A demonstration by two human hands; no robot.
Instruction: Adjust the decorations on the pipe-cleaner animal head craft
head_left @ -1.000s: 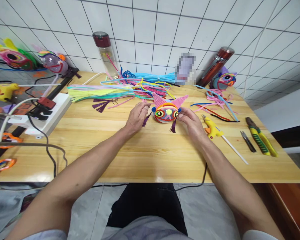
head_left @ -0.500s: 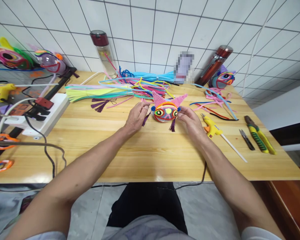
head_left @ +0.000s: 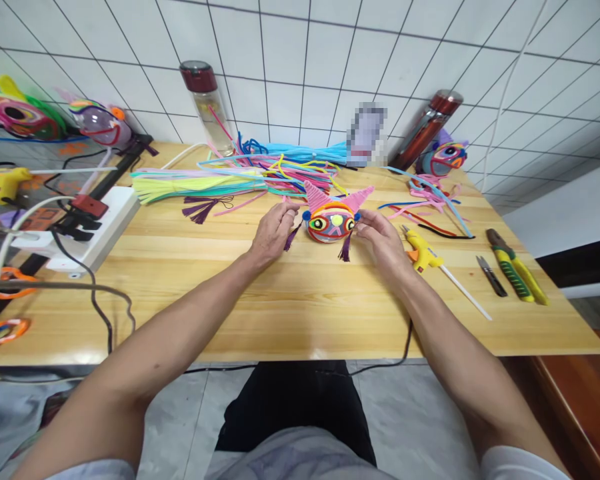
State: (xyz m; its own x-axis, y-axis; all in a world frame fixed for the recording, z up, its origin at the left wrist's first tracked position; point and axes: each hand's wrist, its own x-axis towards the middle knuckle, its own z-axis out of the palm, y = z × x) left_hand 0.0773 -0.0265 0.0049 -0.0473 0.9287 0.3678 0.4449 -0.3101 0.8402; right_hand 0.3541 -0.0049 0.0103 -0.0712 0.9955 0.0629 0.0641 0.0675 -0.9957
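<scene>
A small round mask-like craft (head_left: 331,228) with pink pointed ears, ringed yellow eyes and blue balls at its sides is at the middle of the wooden table. Dark purple tassels hang at both sides of it. My left hand (head_left: 275,232) is at its left side, fingers bent together beside the left tassel (head_left: 293,237); what they pinch, if anything, is too small to make out. On the other side, my right hand (head_left: 383,241) has thumb and fingers at the right blue ball, next to the right tassel (head_left: 345,250).
Pipe cleaner bundles (head_left: 195,185) and a purple tassel (head_left: 203,209) lie behind. To the right are a yellow glue gun (head_left: 425,253), snips (head_left: 491,276) and pliers (head_left: 517,267). Two bottles (head_left: 207,107) (head_left: 427,130) stand by the wall. A power strip (head_left: 97,230) is at left.
The view has shifted very slightly. Both hands and the craft remain in nearly the same place.
</scene>
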